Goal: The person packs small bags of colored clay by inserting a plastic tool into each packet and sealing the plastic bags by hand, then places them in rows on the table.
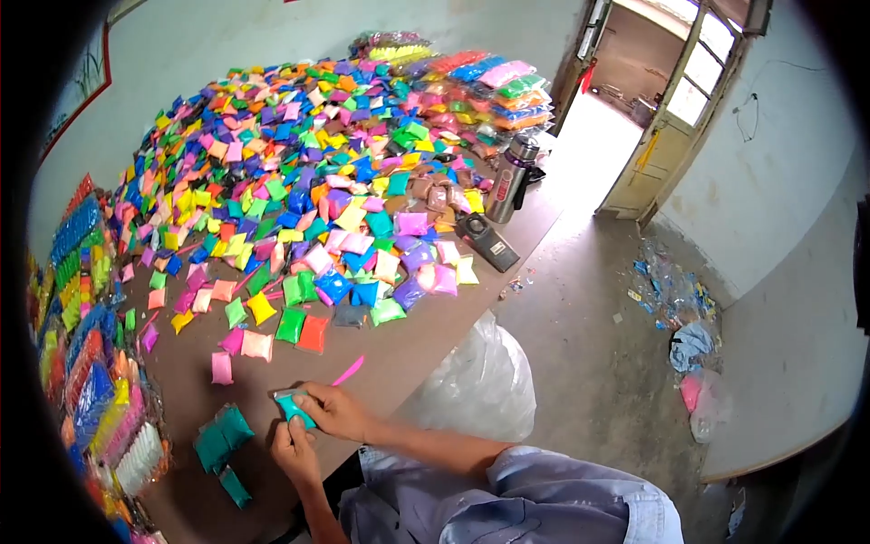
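Between both hands, close to the table's front edge, is a small teal packet (294, 410) with a clear rim. My right hand (328, 410) pinches its right side, fingers closed on it. Below, my left hand (294, 449) grips the packet's lower edge between thumb and fingers. Several other teal packets (222, 437) lie on the brown table (190, 381) to the left of my hands. A pink packet (222, 367) and a peach packet (257, 345) rest beyond them. A thin pink strip (349, 370) lies just past my right hand.
A large heap of coloured packets (272, 190) covers the far table. Bagged bundles (95, 390) line the left side. A steel flask (512, 179) and a dark device (489, 243) stand near the right edge. A clear plastic bag (485, 381) sits beside the table.
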The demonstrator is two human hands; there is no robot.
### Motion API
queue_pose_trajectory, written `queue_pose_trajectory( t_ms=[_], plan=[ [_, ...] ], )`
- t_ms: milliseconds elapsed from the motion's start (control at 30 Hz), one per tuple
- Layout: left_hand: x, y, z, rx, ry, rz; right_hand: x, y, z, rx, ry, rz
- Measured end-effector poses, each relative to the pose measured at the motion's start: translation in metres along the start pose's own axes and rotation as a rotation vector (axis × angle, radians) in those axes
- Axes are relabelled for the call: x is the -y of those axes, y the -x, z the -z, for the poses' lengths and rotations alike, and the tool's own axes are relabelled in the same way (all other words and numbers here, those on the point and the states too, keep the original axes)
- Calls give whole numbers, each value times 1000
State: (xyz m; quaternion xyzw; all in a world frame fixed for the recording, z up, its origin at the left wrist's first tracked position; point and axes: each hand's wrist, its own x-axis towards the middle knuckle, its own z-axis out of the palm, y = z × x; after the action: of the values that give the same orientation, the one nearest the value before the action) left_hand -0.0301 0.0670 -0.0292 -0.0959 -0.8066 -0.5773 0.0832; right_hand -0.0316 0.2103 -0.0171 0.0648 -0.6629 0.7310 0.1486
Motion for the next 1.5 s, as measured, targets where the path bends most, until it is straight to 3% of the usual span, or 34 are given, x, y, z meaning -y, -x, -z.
queue_pose_trajectory(
  t_ms=[67, 200, 267, 400, 467, 700, 867, 1000, 1100, 1400, 1500],
  plan=[
    [-9, 0, 1, 6, 48, 126, 1, 0, 1, 2, 1, -42],
    [-9, -2, 1, 36, 126, 138, -2, -1, 3, 11, -13, 7],
    [-1, -3, -2, 30, 145, 107, 9, 0, 5, 27, -89, -105],
    [-2, -7, -3, 22, 93, -34, -2, 0, 5, 30, -133, -97],
    [5, -6, -2, 53, 89, 7, -13, -2, 8, 44, -102, 0],
    [1, -4, 1, 76, 156, 53, -8, 0, 8, 91, -131, 15],
    [-26, -2, 6, 50, 89, 20, -7, -1, 14, 187, -157, -201],
    [-27, -4, 9, 93, -32, 46, -9, 1, 12, 139, -128, -184],
    [-36, -5, 4, 36, 70, -17, -5, 1, 9, 68, -143, -244],
    [-12, 0, 11, 138, 128, 100, 5, 2, 5, 80, -123, -234],
    [-14, 4, 7, 82, 254, 167, 2, 5, 5, 85, -130, -198]
  ],
)
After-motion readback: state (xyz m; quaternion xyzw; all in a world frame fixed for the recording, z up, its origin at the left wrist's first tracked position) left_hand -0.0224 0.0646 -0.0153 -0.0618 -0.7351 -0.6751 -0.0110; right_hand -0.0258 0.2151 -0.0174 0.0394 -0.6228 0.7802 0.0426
